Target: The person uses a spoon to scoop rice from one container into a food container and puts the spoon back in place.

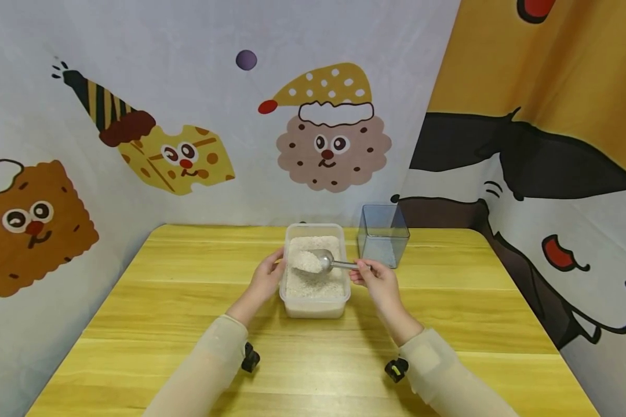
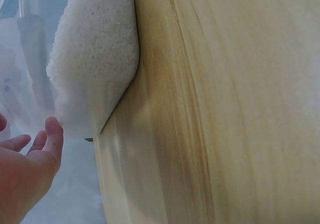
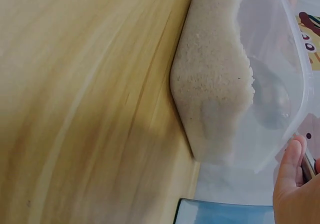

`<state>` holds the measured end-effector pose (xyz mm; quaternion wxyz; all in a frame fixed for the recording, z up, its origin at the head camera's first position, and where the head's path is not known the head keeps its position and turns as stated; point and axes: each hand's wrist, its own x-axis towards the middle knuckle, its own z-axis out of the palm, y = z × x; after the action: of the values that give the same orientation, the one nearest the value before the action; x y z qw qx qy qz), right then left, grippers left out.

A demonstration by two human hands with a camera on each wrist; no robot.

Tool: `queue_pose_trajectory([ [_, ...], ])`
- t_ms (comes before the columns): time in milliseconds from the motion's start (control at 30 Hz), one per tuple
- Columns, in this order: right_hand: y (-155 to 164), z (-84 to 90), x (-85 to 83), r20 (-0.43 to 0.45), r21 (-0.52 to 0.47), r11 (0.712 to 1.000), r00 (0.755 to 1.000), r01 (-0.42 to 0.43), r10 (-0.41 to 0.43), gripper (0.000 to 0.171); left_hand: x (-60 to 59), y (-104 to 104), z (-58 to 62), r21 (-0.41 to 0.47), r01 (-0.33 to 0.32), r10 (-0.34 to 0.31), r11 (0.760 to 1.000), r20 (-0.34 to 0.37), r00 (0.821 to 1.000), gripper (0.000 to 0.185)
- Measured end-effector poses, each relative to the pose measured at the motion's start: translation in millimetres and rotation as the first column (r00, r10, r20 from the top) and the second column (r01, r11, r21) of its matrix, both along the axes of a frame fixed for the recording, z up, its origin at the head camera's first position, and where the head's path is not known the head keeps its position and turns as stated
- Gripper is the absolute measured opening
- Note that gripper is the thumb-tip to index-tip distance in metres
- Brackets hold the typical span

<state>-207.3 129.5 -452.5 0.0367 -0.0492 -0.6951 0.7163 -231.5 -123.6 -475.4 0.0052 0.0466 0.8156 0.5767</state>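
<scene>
A clear plastic container (image 1: 315,300) with white rice (image 1: 313,286) in it stands on the table. In the head view my right hand (image 1: 378,282) pinches the handle of a metal scoop (image 1: 325,260), whose bowl carries a heap of rice inside the container's rim. Through the container wall in the right wrist view, the scoop's bowl (image 3: 272,99) shows just above the sloping rice. At the container's left side is my left hand (image 1: 266,277). Its fingers (image 2: 53,134) reach to the wall without curling round it in the left wrist view.
Behind and to the right of my right hand stands a bluish clear square container (image 1: 383,246) on the wooden table (image 1: 198,289). A cloth backdrop (image 1: 255,174) with cartoon figures hangs behind the table's far edge. Black devices (image 1: 250,358) sit at both sleeve cuffs.
</scene>
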Motion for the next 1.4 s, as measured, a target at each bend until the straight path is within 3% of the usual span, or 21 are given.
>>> queue_pose_trajectory([
  [333, 7.6, -2.6, 1.3, 0.028, -0.149, 0.988, 0.999, 0.038, -0.034, 0.032, -0.6, -0.2, -0.7, -0.003, 0.011, -0.011, 1.0, -0.031, 0.999, 0.046],
  [500, 11.8, -1.0, 3.7, 0.037, -0.191, 0.981, 0.999, 0.034, -0.028, 0.036, 10.0, 2.9, 21.7, -0.009, 0.033, -0.034, 0.999, -0.016, 0.999, 0.046],
  [600, 13.8, 0.7, 4.6, 0.053, -0.19, 0.981, 0.998, 0.037, -0.027, 0.037, 8.8, 3.0, 18.1, -0.017, 0.026, -0.026, 1.0, -0.009, 1.0, 0.046],
  [733, 15.5, 2.2, 4.9, 0.063, -0.192, 0.981, 0.998, 0.037, -0.026, 0.036, -1.9, 0.4, -2.8, -0.006, 0.0, 0.0, 1.0, -0.007, 1.0, 0.044],
  [1000, 18.3, 1.6, 4.2, 0.052, -0.204, 0.978, 0.998, 0.037, -0.026, 0.036, -1.5, -0.4, -1.2, 0.01, -0.001, 0.0, 1.0, 0.023, 1.0, 0.045],
  [1400, 30.0, 7.2, 3.8, 0.055, -0.247, 0.969, 0.999, 0.016, -0.003, 0.032, 0.3, 1.1, 0.4, 0.037, 0.001, -0.001, 0.999, 0.002, 1.0, 0.044],
])
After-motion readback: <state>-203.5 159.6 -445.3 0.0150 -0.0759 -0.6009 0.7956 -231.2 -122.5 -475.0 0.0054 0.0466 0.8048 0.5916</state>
